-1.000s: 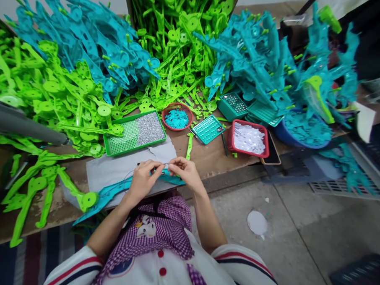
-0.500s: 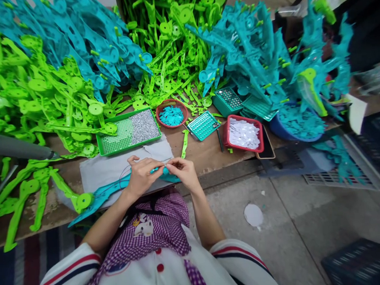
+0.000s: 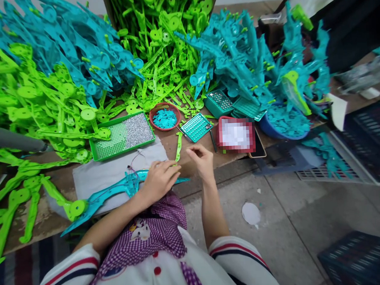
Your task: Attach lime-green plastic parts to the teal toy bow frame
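Now the hands are apart: a half second ago their fingertips met over the long blue part (image 3: 108, 191), and since then the right hand (image 3: 203, 159) has moved off to about two o'clock of the left hand (image 3: 161, 178). Raised over the table edge, the right narrows to a pinch; whether anything small is in it, I cannot tell. The left lies palm-down over the blue part, fingers slightly bent towards two o'clock, its grip hidden. Thin wires (image 3: 132, 166) show at ten o'clock of it, above the grey cloth (image 3: 90, 172).
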`<action>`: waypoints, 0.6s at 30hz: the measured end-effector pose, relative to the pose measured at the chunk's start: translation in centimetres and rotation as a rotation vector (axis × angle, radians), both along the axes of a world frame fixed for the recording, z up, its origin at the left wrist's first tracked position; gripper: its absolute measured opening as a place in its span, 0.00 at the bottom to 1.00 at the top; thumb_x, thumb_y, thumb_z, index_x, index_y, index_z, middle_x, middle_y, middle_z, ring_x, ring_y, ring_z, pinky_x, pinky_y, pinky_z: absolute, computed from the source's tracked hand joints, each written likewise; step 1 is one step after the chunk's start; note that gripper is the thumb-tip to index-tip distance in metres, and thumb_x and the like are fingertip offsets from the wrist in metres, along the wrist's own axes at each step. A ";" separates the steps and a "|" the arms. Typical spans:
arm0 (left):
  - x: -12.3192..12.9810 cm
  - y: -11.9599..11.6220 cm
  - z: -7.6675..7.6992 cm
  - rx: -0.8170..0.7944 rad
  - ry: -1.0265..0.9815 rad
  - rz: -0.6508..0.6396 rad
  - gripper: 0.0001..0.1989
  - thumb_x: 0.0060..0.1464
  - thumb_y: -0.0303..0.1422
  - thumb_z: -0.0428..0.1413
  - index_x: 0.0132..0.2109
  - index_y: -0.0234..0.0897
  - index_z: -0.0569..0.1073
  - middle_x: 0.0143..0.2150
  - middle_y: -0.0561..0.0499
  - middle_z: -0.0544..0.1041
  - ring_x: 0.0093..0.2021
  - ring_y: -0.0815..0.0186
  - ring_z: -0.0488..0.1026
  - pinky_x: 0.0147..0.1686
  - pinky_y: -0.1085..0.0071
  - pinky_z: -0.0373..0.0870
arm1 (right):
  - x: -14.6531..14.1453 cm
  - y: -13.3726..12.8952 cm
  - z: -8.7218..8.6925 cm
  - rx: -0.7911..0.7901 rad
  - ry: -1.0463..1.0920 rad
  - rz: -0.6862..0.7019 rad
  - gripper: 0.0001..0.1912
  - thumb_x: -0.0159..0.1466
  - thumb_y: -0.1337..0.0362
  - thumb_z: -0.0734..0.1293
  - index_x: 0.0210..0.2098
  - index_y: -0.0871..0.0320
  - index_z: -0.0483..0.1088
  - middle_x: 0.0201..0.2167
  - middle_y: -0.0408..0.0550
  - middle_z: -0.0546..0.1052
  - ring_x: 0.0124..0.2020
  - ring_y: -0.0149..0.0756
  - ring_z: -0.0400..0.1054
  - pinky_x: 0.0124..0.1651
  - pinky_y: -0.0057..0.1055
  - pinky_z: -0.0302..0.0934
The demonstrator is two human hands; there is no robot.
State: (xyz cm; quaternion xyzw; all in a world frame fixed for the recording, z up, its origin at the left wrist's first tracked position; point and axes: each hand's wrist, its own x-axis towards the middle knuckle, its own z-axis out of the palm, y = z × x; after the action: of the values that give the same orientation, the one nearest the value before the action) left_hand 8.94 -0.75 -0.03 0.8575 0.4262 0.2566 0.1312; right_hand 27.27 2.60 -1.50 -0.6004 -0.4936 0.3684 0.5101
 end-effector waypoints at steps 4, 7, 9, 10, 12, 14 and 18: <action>2.3 0.6 -2.4 -0.187 0.143 -0.068 0.16 0.62 0.31 0.52 0.55 0.31 0.72 0.57 0.38 0.75 0.54 0.57 0.74 0.52 0.62 0.70 | 1.9 3.3 -2.0 0.004 -0.207 0.103 0.11 0.56 0.56 0.68 0.28 0.57 0.74 0.27 0.45 0.74 0.32 0.35 0.66 0.39 0.33 0.61; 2.5 1.0 -3.7 -0.268 0.148 -0.073 0.17 0.62 0.31 0.52 0.56 0.31 0.72 0.59 0.38 0.73 0.56 0.58 0.74 0.55 0.62 0.71 | 2.4 4.5 -3.7 -0.072 -0.315 0.165 0.09 0.57 0.58 0.68 0.27 0.58 0.74 0.27 0.46 0.74 0.31 0.35 0.66 0.38 0.33 0.60; 2.3 1.1 -4.0 -0.291 0.120 -0.081 0.18 0.62 0.31 0.52 0.57 0.33 0.71 0.61 0.39 0.72 0.57 0.59 0.73 0.56 0.63 0.71 | 2.6 4.7 -4.5 -0.088 -0.369 0.167 0.08 0.57 0.59 0.67 0.28 0.57 0.74 0.27 0.46 0.75 0.31 0.35 0.66 0.38 0.32 0.60; 2.2 1.1 -4.1 -0.300 0.108 -0.082 0.18 0.62 0.31 0.52 0.57 0.33 0.71 0.61 0.40 0.72 0.58 0.59 0.73 0.56 0.63 0.71 | 2.6 4.7 -4.7 -0.090 -0.397 0.162 0.07 0.58 0.60 0.67 0.28 0.57 0.74 0.27 0.46 0.75 0.31 0.35 0.66 0.38 0.32 0.60; 2.1 1.1 -4.1 -0.319 0.093 -0.080 0.18 0.62 0.31 0.52 0.57 0.33 0.72 0.61 0.40 0.72 0.58 0.59 0.73 0.56 0.62 0.72 | 2.6 4.7 -4.9 -0.096 -0.446 0.155 0.07 0.58 0.61 0.67 0.29 0.57 0.74 0.27 0.45 0.74 0.31 0.35 0.66 0.38 0.31 0.60; 2.1 1.1 -4.1 -0.333 0.084 -0.079 0.18 0.62 0.32 0.52 0.57 0.33 0.72 0.61 0.40 0.72 0.58 0.59 0.73 0.56 0.62 0.72 | 2.6 4.7 -4.8 -0.105 -0.486 0.166 0.06 0.59 0.62 0.66 0.29 0.57 0.74 0.27 0.45 0.74 0.31 0.34 0.66 0.37 0.30 0.59; 2.2 1.2 -4.2 -0.341 0.085 -0.084 0.19 0.61 0.31 0.53 0.58 0.33 0.72 0.61 0.39 0.72 0.57 0.58 0.74 0.58 0.61 0.71 | 2.4 4.9 -4.1 -0.134 -0.630 0.211 0.06 0.60 0.64 0.66 0.31 0.57 0.74 0.29 0.45 0.75 0.32 0.34 0.66 0.37 0.29 0.57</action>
State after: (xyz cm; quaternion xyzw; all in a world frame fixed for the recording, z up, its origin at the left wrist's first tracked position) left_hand 11.12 0.44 -4.26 0.8500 0.4324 0.1382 0.2673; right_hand 29.67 7.52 -5.64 -0.6624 -0.6611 0.2472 0.2511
